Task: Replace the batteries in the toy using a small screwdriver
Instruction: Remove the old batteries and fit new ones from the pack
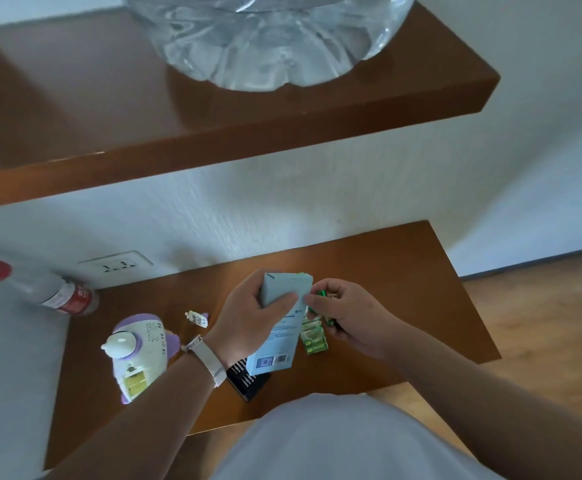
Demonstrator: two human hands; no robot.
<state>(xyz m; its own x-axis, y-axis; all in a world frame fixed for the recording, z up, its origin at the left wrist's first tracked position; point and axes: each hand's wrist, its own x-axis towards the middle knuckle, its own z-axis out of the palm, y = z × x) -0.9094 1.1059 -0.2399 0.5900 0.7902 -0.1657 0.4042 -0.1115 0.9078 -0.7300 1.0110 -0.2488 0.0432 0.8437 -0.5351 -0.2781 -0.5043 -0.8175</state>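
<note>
Pale-blue box [282, 327] is held on end above the worktop [403, 271]; the left hand [248, 317] grips its upper part, fingers [284, 301] curled round it. The right hand [348, 315], just beside the box's upper end, pinches green batteries [324, 295]; their count cannot be told. More green cells [314, 339] lie on the worktop below that hand. The toy [140, 351] lies left of the left wrist, apart from both hands, its battery bay [135, 383] open and facing up. Whether old cells remain inside cannot be told. A small loose piece [197, 319], probably the bay cover, lies near the toy. A black case [248, 379], likely the screwdriver set, lies partly under the box. Judged step: fresh cells are coming out of their packaging, with the cover already off. The next move calls for setting the box down, carrying cells to the bay and seating each to its polarity marks.
</note>
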